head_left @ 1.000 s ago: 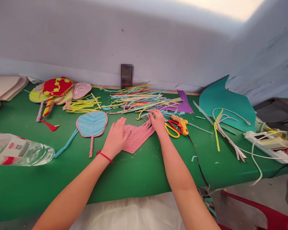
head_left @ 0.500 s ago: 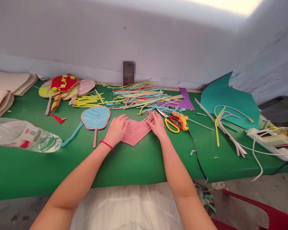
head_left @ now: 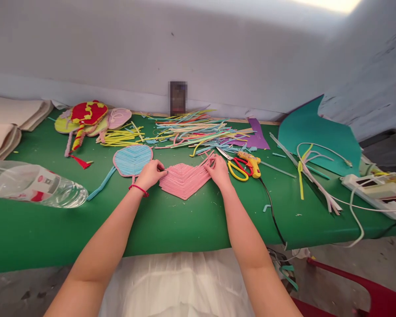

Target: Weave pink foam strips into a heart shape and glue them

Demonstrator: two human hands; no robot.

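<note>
A pink V-shaped piece [head_left: 185, 181] made of rows of fuzzy stems, like pipe cleaners, lies flat on the table in front of me. At its left corner, my left hand [head_left: 149, 175], with a red cord on the wrist, pinches the edge with thumb and fingertips. My right hand [head_left: 219, 171] is closed at the upper right side, its fingertips on loose pink stem ends [head_left: 208, 159]. Beyond my left hand lies a blue fan-shaped piece [head_left: 132, 159] with a pink rim, its handle partly hidden by that hand.
Scissors [head_left: 239, 170] and a yellow glue gun [head_left: 254, 166] lie right of my right hand. Loose coloured stems [head_left: 198, 132] are heaped behind. A plastic bottle [head_left: 36, 185] lies at left, near finished fans [head_left: 89, 112]. Teal sheet [head_left: 320, 141] and power strip [head_left: 372, 193] are at right.
My left hand has moved left off the piece's surface to its left corner, its fingers now pinched. My right fingers have curled in at the upper right edge.
</note>
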